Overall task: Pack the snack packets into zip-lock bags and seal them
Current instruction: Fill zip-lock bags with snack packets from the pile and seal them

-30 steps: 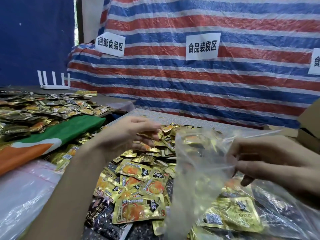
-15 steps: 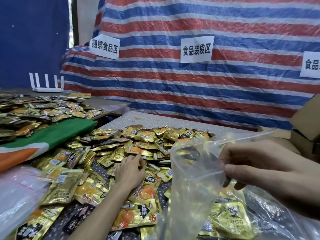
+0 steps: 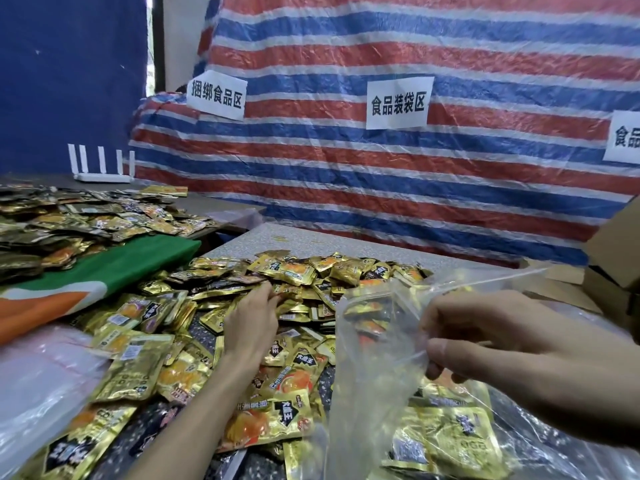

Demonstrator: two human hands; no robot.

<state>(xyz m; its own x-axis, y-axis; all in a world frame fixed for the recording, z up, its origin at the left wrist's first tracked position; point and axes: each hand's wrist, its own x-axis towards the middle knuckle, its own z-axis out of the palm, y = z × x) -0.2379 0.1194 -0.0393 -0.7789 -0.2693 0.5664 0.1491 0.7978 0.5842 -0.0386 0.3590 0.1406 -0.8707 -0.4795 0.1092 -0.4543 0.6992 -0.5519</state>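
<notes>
left hand [image 3: 251, 320] lay back-up on the snack packets [image 3: 301, 271], a loose heap of gold foil pouches spread over the speckled table [image 3: 346, 242]. its fingers [image 3: 268, 291] were stretched forward with the tips down among the pouches; could not tell whether they pinched one.

right hand [image 3: 502, 344] was at the right, near the camera, and held the zip-lock bag [image 3: 374, 341] up off the heap. thumb and curled fingers pinched the bag's upper edge, and the mouth stood open toward the left hand. the bag was clear and crinkled. at least one gold packet [image 3: 450, 441] lay in its lower part, and more showed blurred through the plastic.

a green and orange cloth [image 3: 114, 265] lay left of the heap. past the cloth a second heap of packets [image 3: 86, 220] lay on a separate surface. clear plastic sheeting [image 3: 41, 386] was at the lower left. a cardboard box [image 3: 616, 258] was at the right edge. a white router [image 3: 102, 166] with upright antennas stood at the back left. a red, white and blue striped tarp [image 3: 415, 174] hung behind the table with paper signs [image 3: 398, 102] stuck on it.
</notes>
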